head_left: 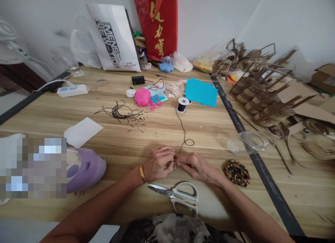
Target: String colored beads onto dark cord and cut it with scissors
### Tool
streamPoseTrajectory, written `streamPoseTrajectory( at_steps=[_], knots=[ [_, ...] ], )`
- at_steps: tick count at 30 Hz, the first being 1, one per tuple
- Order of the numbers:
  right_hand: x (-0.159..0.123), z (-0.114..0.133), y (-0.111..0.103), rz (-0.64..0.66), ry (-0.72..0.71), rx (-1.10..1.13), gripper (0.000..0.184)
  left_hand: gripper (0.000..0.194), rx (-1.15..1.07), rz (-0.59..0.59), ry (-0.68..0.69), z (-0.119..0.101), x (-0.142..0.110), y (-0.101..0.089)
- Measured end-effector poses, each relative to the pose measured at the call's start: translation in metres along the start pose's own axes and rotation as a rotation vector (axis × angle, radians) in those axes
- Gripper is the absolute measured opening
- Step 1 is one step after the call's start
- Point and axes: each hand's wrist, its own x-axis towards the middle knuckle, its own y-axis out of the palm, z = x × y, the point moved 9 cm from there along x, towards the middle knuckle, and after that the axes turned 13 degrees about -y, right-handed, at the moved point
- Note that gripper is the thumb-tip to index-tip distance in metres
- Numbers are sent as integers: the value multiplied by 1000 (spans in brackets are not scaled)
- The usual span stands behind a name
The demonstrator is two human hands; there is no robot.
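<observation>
Between my fingers at the table's front middle is a short string of coloured beads [174, 164]. My left hand [160, 162], with a ring and a gold bracelet, is closed around the beads. My right hand [193, 165] pinches right beside them, at the near end of a black cord [184, 131]. That cord loops across the wood from a white-flanged spool [182, 104]. Just below my hands lie scissors [174, 193] with pale handles, blades pointing left. A coil of multicoloured beads [237, 173] rests to the right of my right forearm.
Cut black cord pieces [120, 112] and pink yarn [142, 97] lie further back, near blue sheets [201, 92]. A purple appliance [91, 169] stands at left. Woven baskets [261, 93] crowd the right side, past a dark strip [258, 166]. Bags [112, 40] line the wall.
</observation>
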Motion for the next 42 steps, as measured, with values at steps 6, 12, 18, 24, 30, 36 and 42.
streamPoseTrajectory(
  at_steps=[6,12,18,24,30,36,42],
  knots=[
    [1,7,-1,37,-51,-151,23,14,-32,9,-39,3,1,1],
    [0,7,-1,38,-41,-93,24,14,-112,-7,-72,5,1,0],
    [-5,-14,-13,-131,58,133,28,12,-370,39,-134,10,4,-4],
    [-6,-24,-20,-257,133,262,32,16,-567,189,-379,27,3,5],
    [-4,-18,-23,-296,107,304,31,19,-951,359,-601,41,-1,26],
    [-5,-21,-23,-341,102,315,31,23,-988,400,-709,47,-3,33],
    [-5,-19,-22,-339,106,310,34,21,-905,442,-724,47,-6,36]
  ],
)
